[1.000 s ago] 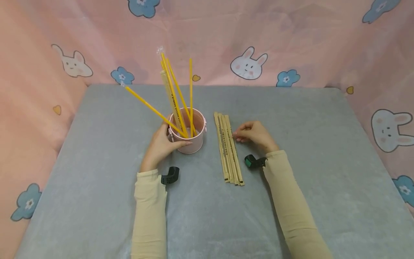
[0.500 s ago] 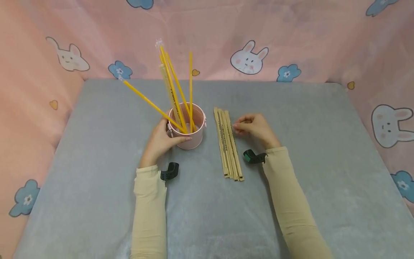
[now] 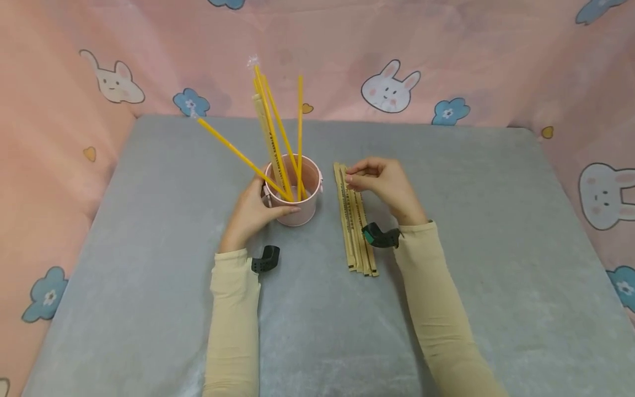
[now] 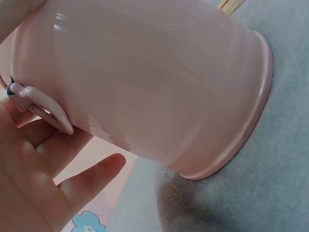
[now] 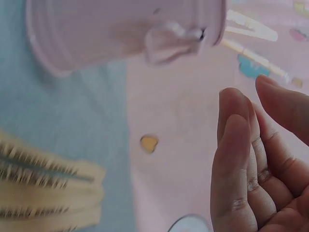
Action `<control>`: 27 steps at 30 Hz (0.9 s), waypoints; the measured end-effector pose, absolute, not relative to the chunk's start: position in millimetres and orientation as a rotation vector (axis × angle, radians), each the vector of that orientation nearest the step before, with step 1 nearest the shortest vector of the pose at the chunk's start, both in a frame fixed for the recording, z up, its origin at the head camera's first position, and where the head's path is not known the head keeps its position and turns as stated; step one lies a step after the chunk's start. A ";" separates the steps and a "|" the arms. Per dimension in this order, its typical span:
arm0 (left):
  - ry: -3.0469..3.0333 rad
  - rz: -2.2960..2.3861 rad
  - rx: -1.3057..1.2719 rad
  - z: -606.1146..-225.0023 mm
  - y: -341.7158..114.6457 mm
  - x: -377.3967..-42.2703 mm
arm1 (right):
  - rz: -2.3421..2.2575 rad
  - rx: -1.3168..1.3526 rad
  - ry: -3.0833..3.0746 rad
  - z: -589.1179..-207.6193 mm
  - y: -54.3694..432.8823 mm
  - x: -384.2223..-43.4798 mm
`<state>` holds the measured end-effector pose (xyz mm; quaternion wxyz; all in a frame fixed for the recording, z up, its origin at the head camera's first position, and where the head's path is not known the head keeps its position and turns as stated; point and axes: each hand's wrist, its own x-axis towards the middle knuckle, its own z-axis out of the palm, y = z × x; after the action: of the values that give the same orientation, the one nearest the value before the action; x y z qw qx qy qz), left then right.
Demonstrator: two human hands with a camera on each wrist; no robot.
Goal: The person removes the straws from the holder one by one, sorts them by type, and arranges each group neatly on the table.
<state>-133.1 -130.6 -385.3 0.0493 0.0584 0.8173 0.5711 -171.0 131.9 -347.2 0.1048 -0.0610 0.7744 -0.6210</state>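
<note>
My left hand (image 3: 248, 212) holds a small pink metal bucket (image 3: 301, 214) at its left side, thumb across the front and fingers behind. In the left wrist view the bucket (image 4: 145, 87) fills the picture, base on the table. Several yellow straws (image 3: 300, 127) and a slim paper-wrapped stick (image 3: 265, 124) lean inside; one straw (image 3: 228, 144) slants far left. Right of the bucket lies a row of slim tan paper-wrapped sticks (image 3: 353, 237) with dark print. My right hand (image 3: 389, 184) hovers over their far end, thumb and fingertips apart, nothing visible between them.
Grey cloth covers the table (image 3: 163, 248). A pink curtain (image 3: 317, 44) with rabbits and flowers hangs behind and at both sides. Each wrist wears a black camera mount (image 3: 266, 259).
My right hand has moved left, from beside the paper-wrapped sticks to above their far end. My left hand keeps its hold on the bucket. The head view has shifted slightly.
</note>
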 end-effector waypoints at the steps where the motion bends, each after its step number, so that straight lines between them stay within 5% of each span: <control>1: 2.489 1.741 0.178 -385.4 -130.6 -133.4 | -1.843 -0.195 2.273 -344.7 129.0 -170.7; 27: 2.494 1.743 0.184 -384.7 -129.3 -134.5 | -1.849 -0.468 2.181 -321.6 66.8 -175.3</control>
<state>-134.5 -129.3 -384.7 0.0466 0.0604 0.8172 0.5712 -175.3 66.8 -321.6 0.1218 -0.1603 0.7472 -0.6333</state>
